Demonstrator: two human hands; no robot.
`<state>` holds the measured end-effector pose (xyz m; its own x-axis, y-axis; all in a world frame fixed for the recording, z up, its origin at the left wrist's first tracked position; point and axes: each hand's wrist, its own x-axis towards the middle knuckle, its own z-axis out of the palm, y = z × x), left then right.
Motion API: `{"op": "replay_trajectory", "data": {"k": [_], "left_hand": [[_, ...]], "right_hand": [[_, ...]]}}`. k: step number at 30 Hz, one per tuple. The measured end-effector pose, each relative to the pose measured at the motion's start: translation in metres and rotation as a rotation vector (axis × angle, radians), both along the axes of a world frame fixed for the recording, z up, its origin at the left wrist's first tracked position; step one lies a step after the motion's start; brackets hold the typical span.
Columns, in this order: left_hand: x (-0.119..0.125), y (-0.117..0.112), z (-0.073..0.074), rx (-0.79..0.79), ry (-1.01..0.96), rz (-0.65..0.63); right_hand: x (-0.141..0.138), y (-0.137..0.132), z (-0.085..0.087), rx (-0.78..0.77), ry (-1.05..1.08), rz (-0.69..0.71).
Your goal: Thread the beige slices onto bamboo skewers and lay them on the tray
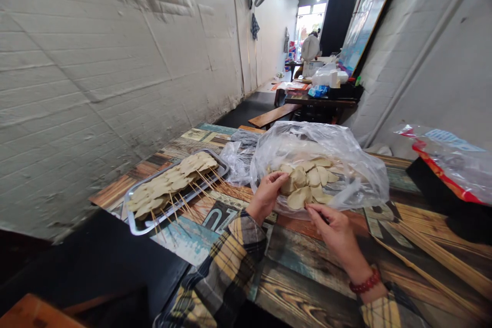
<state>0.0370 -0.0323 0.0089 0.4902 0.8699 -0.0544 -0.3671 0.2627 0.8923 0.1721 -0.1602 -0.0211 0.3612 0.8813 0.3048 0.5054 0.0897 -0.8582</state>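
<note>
Pale, thin, roundish slices [313, 177] lie piled in the mouth of a clear plastic bag [357, 164] on the table. My left hand [267, 195] is closed at the near left of the pile, thumb and forefinger pinching the edge of a slice. On the near side of the bag my right hand [332, 228] is closed in a pinch, its fingertips by the lowest slice; what they hold is too small to make out. To the left, a metal tray [134, 225] bears skewered slices [172, 179], their thin sticks [177, 210] poking out over its near rim.
Loose bamboo skewers [438, 261] lie on the patterned wooden table [300, 271] at right. A black box [430, 184] with red-edged plastic packaging [457, 164] stands beyond them. Crumpled plastic [236, 161] sits between tray and bag. Farther back are a bench [274, 114] and another cluttered table.
</note>
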Motion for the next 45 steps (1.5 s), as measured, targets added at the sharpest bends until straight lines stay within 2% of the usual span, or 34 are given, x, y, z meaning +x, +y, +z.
{"op": "replay_trajectory", "data": {"k": [4, 7, 12, 19, 26, 31, 45], "left_hand": [[0.002, -0.004, -0.001, -0.11, -0.079, -0.091], [0.003, -0.006, -0.002, -0.14, -0.092, -0.102], [0.003, -0.002, -0.004, -0.163, -0.131, -0.002], [0.001, 0.006, -0.005, -0.172, -0.15, 0.105], [0.002, 0.004, -0.006, -0.17, -0.067, 0.125], [0.003, 0.004, -0.01, -0.164, -0.033, 0.112], [0.002, 0.001, -0.008, -0.169, -0.006, 0.048]], "right_hand": [[-0.003, 0.0, 0.002, -0.02, 0.039, 0.003], [-0.004, 0.001, 0.002, -0.05, 0.057, 0.002], [-0.004, 0.001, 0.001, -0.08, 0.088, 0.036], [-0.009, 0.001, -0.002, -0.144, 0.248, 0.103], [-0.005, 0.0, -0.001, 0.021, 0.002, 0.062], [-0.003, -0.002, 0.001, 0.057, -0.121, 0.079], [0.0, -0.001, -0.002, 0.045, -0.111, 0.07]]}}
